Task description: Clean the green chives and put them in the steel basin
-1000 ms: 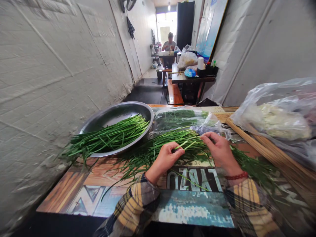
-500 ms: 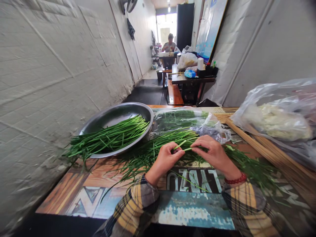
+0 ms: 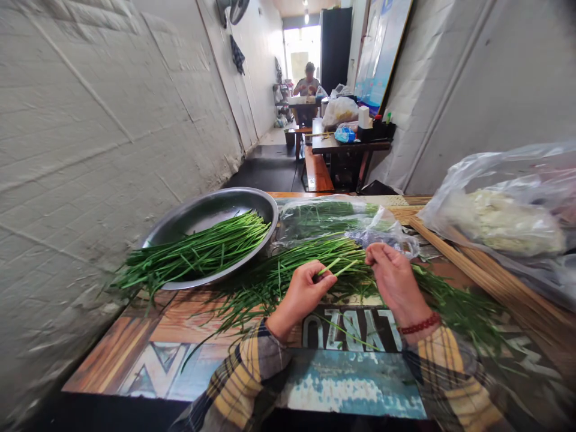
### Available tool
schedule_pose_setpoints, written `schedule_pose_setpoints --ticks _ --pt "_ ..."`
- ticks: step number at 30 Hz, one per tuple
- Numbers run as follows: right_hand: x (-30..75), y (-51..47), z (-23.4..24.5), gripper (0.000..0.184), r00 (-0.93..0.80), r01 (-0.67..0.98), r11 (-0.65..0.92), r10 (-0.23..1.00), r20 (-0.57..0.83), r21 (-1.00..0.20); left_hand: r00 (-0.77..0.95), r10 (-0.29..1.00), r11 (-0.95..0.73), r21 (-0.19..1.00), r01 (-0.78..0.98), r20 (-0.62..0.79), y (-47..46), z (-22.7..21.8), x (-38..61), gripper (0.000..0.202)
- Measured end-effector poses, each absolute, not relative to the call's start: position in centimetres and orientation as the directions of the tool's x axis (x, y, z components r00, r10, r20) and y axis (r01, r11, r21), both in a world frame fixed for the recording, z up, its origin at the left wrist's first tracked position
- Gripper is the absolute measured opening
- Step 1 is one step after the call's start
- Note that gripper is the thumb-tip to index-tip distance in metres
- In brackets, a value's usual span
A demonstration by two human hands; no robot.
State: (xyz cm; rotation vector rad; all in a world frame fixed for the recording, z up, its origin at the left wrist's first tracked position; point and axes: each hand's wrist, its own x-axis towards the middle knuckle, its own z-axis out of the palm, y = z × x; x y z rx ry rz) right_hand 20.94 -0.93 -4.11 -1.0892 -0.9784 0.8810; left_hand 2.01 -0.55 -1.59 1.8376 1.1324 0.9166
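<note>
My left hand (image 3: 308, 292) pinches a couple of green garlic chives (image 3: 346, 268), their pale cut ends pointing right between thumb and fingers. A little to the right, my right hand (image 3: 396, 282) is raised with thumb and fingertips pressed together, apart from those stalks; whether anything small is in the pinch is hidden. Beneath and behind both hands lies a loose pile of chives (image 3: 288, 267) on the table (image 3: 180, 318). At the left, a metal basin (image 3: 265, 198) holds a thick bundle of chives (image 3: 211, 246), leaves hanging over its rim.
Behind the pile sits a clear plastic bag of greens (image 3: 324, 216). Thin wooden sticks (image 3: 477, 264) and a plastic bag with pale contents (image 3: 504, 216) are at the right. Loose leafy scraps (image 3: 459, 300) lie by my right forearm. A person (image 3: 308, 84) sits at a far table.
My right hand has come away from the stalks, moving right and turning more upright. My left hand keeps its hold on the chives almost in place.
</note>
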Motion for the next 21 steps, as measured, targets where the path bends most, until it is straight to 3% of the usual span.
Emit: schedule_pose_setpoints --ticks 2,4,8,11,13,16,18,21 --pt "21.8 -0.9 -3.7 0.03 0.332 -0.038 0.258 0.914 0.231 -0.965 0.34 0.923 -0.306 0.876 0.372 0.179 -0.5 -1.6 1.9 0.023" --pt "22.2 -1.1 -3.1 0.031 0.226 0.123 0.274 0.928 0.296 -0.954 0.344 0.921 -0.316 0.871 0.377 0.185 -0.4 -1.6 1.9 0.022" --pt "21.7 -1.6 -2.0 0.016 -0.067 0.482 0.436 0.883 0.464 -0.76 0.343 0.917 -0.334 0.86 0.386 0.203 -0.3 -1.7 1.8 0.022" --pt "20.7 -1.8 -2.1 0.017 -0.123 0.547 0.492 0.847 0.517 -0.677 0.321 0.921 -0.34 0.86 0.381 0.222 -0.3 -1.9 1.8 0.023" --pt "20.0 -1.8 -2.6 0.022 -0.026 0.456 0.437 0.877 0.48 -0.775 0.309 0.92 -0.354 0.854 0.381 0.243 -0.3 -2.0 1.9 0.024" --pt "18.9 -1.7 -3.7 0.024 0.148 0.147 0.268 0.946 0.289 -0.952 0.305 0.908 -0.397 0.821 0.411 0.287 -0.5 -2.0 2.2 0.022" --pt "18.3 -1.5 -4.2 0.026 0.192 -0.051 0.175 0.968 0.162 -0.983 0.308 0.897 -0.429 0.793 0.432 0.317 -0.6 -2.0 2.4 0.022" --pt "17.7 -1.4 -4.5 0.029 0.223 -0.209 0.113 0.973 0.066 -0.971 0.317 0.881 -0.465 0.766 0.444 0.351 -0.7 -2.1 2.6 0.023"
